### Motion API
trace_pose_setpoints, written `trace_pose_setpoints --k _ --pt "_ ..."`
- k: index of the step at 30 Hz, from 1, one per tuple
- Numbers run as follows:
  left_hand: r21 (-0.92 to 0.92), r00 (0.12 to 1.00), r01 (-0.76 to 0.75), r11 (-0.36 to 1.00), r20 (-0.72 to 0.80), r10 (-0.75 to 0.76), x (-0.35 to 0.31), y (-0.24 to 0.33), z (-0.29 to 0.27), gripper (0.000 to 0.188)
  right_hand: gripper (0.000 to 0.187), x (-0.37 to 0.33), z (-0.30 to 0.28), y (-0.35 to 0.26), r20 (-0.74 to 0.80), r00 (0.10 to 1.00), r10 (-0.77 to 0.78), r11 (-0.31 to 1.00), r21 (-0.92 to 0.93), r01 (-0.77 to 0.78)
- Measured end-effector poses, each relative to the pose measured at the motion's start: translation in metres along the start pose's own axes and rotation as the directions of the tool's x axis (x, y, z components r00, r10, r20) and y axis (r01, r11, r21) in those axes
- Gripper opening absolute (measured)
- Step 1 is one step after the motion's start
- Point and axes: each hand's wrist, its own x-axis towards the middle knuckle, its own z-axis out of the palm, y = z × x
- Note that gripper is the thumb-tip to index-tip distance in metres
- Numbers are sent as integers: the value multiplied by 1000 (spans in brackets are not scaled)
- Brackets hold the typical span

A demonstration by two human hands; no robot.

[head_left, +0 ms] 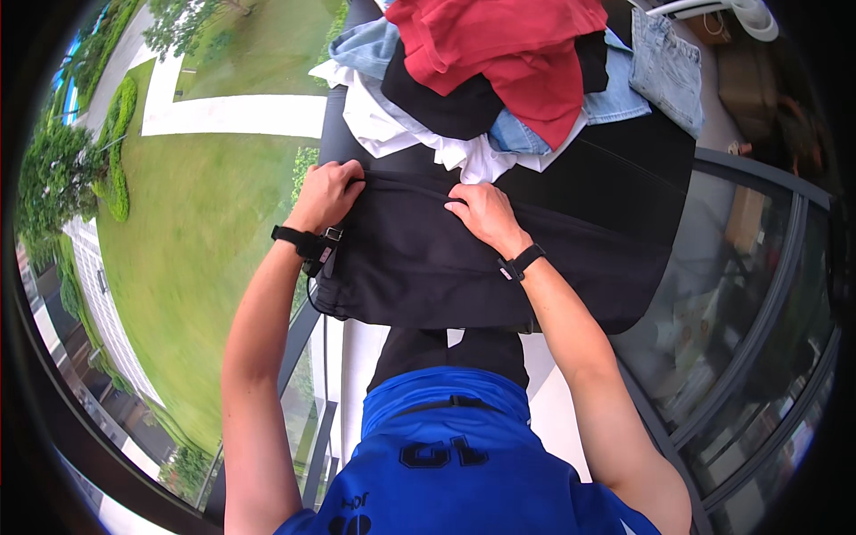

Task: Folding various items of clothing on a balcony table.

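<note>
A long black garment (428,267), shaped like trousers, lies spread sideways across the near part of a black table (637,174). Its left end looks gathered. My left hand (332,189) is closed on the garment's far left corner, fingers curled over the edge. Farther right along the same far edge, my right hand (486,212) pinches the cloth between thumb and fingers. Each wrist wears a black strap. Just beyond my hands, a white garment (379,120) spills out from the heap of clothes, its tip close to my right fingers.
Heaped at the table's far side are a red garment (499,53), a black piece of clothing (446,102) and light blue denim (664,71). A glass pane with a lawn (205,223) beyond it stands on the left. Dark-framed glass (740,303) borders the right.
</note>
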Motion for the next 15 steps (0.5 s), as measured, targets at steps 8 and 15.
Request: trace_pose_setpoints --k 8,15 --pt "-46 998 60 997 -32 -62 5 2 7 12 19 -15 -10 22 -183 977 -111 994 -26 109" --pt "38 996 92 995 -22 -91 5 5 11 15 20 -31 -27 44 -265 948 -177 978 -156 139"
